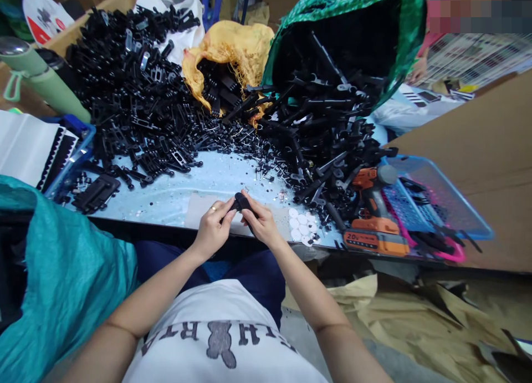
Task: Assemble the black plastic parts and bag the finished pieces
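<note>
Both of my hands meet over the front edge of the light blue work table (166, 199). My left hand (215, 225), with a ring on one finger, pinches one end of a small black plastic part (241, 201). Around the other side of that part my right hand (261, 221) has its fingers closed. The part's exact kind is partly hidden by my fingers. Beneath my hands lies a pale flat sheet (199, 205). Just right of them sit several white round discs (302, 226). Small pins and screws (266, 164) are scattered beyond my hands.
Heaps of black clip-like parts (124, 95) fill the back left. A green woven sack (286, 34) spills long black pieces. An orange cordless drill (374, 222) and a blue basket (461, 205) stand right. A green bottle (50, 83) and teal sack (75, 261) are left.
</note>
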A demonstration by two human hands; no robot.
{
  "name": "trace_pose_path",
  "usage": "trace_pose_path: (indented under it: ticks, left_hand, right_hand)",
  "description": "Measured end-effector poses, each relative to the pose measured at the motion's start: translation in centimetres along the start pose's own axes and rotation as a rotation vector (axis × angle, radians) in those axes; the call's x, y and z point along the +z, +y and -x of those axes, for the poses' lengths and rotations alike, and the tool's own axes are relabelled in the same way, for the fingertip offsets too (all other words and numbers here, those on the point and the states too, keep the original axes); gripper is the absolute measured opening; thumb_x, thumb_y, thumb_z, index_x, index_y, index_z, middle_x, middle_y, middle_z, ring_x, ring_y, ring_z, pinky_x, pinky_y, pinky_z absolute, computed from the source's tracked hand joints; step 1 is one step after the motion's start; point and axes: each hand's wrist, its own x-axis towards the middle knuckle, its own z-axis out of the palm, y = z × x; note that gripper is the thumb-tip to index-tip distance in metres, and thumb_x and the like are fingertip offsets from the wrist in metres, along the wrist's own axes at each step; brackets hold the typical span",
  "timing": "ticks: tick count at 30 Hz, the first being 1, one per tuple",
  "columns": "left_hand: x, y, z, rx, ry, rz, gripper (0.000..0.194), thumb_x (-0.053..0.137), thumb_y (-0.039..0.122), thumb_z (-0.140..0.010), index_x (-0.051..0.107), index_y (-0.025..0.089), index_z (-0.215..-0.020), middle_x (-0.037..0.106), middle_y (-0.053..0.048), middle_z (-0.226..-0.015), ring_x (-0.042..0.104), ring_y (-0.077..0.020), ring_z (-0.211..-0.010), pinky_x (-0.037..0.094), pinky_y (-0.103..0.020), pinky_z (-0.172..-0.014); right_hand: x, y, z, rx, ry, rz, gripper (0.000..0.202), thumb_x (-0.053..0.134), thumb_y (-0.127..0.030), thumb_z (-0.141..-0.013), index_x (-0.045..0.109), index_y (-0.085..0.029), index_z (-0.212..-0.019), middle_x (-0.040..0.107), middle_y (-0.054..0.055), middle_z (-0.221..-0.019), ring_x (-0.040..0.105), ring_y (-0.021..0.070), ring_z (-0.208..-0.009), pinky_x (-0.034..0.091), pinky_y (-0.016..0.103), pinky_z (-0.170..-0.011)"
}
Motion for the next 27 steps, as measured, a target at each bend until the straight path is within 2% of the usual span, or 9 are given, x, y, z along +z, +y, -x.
trace_pose_path:
  ticks: [3,11,14,16,17,20,22,24,27]
  left_hand:
    - [0.8,0.2,0.1,0.000,0.122,-0.016,0.035,0.042,0.027,-0.092,0.056,0.018,-0.122,0.061,-0.008,-0.096,0.058,-0.0159,-0.090,0.048,-0.029,-0.081]
    - [-0.1,-1.0,-0.9,0.123,0.046,0.032,0.033,0.043,0.025,-0.091,0.057,0.019,-0.120,0.063,-0.009,-0.102,0.059,-0.0161,-0.093,0.049,-0.031,-0.082]
    - [0.2,-2.0,-0.5,0.009,0.079,-0.072,0.036,0.039,0.025,-0.092,0.053,0.018,-0.124,0.062,-0.010,-0.105,0.059,-0.0187,-0.097,0.050,-0.034,-0.083]
    - [0.3,-2.5,-0.3,-0.065,0.077,-0.249,0.041,0.039,0.022,-0.090,0.046,0.017,-0.130,0.058,-0.014,-0.114,0.056,-0.0229,-0.105,0.048,-0.040,-0.088]
    - [0.3,-2.7,-0.4,-0.050,0.014,-0.354,0.044,0.041,0.019,-0.088,0.044,0.018,-0.133,0.055,-0.015,-0.120,0.053,-0.0253,-0.111,0.044,-0.044,-0.092]
    - [0.1,-3.0,-1.6,0.189,-0.355,-0.596,0.047,0.046,0.012,-0.083,0.048,0.027,-0.128,0.051,-0.010,-0.129,0.043,-0.0285,-0.122,0.027,-0.057,-0.104]
    - [0.0,-2.8,-2.7,0.317,-0.536,-0.687,0.042,0.042,0.009,-0.084,0.055,0.027,-0.119,0.059,-0.008,-0.118,0.048,-0.0258,-0.117,0.025,-0.057,-0.104]
    - [0.0,-2.4,-3.7,0.346,-0.582,-0.759,0.040,0.040,0.005,-0.083,0.058,0.023,-0.114,0.063,-0.009,-0.108,0.054,-0.0237,-0.106,0.029,-0.054,-0.101]
    - [-0.1,-2.1,-4.4,0.405,-0.640,-0.754,0.040,0.047,0.009,-0.079,0.055,0.022,-0.116,0.060,-0.010,-0.117,0.050,-0.0259,-0.112,0.026,-0.055,-0.100]
  right_hand:
    - [1.0,-0.2,0.2,-0.024,0.034,0.007,0.050,0.046,-0.041,-0.089,0.040,-0.028,-0.137,0.059,0.005,-0.106,0.053,0.0069,-0.057,0.052,0.024,-0.058]
    - [3.3,0.5,0.5,-0.079,0.131,0.081,0.053,0.042,-0.044,-0.091,0.036,-0.025,-0.140,0.059,0.009,-0.108,0.059,0.0141,-0.073,0.052,0.030,-0.071]
    - [2.7,1.0,-0.6,-0.081,0.032,0.232,0.051,0.037,-0.045,-0.092,0.037,-0.026,-0.140,0.060,0.008,-0.111,0.060,0.0163,-0.082,0.051,0.030,-0.075]
    - [0.5,1.0,-2.6,-0.050,-0.015,0.470,0.049,0.037,-0.045,-0.092,0.040,-0.026,-0.138,0.061,0.008,-0.109,0.059,0.0188,-0.089,0.050,0.031,-0.077]
    - [-1.2,0.9,-4.0,-0.022,0.024,0.615,0.049,0.036,-0.045,-0.092,0.041,-0.026,-0.137,0.061,0.009,-0.109,0.057,0.0206,-0.095,0.049,0.032,-0.078]
    - [-7.4,0.4,-9.4,0.157,0.372,1.017,0.052,0.033,-0.038,-0.094,0.032,-0.018,-0.142,0.055,0.015,-0.118,0.048,0.0273,-0.111,0.046,0.038,-0.083]
    - [-11.2,0.4,-13.0,0.354,0.475,1.194,0.060,0.040,-0.031,-0.091,0.023,-0.010,-0.144,0.053,0.021,-0.117,0.046,0.0309,-0.113,0.043,0.043,-0.085]
    - [-13.6,0.6,-15.6,0.547,0.405,1.242,0.061,0.047,-0.020,-0.087,0.024,-0.005,-0.142,0.055,0.024,-0.113,0.050,0.0304,-0.109,0.042,0.043,-0.084]
    - [-15.0,0.4,-16.6,0.686,0.336,1.235,0.045,0.050,-0.016,-0.084,0.044,-0.002,-0.126,0.055,0.024,-0.111,0.054,0.0298,-0.104,0.043,0.037,-0.081]
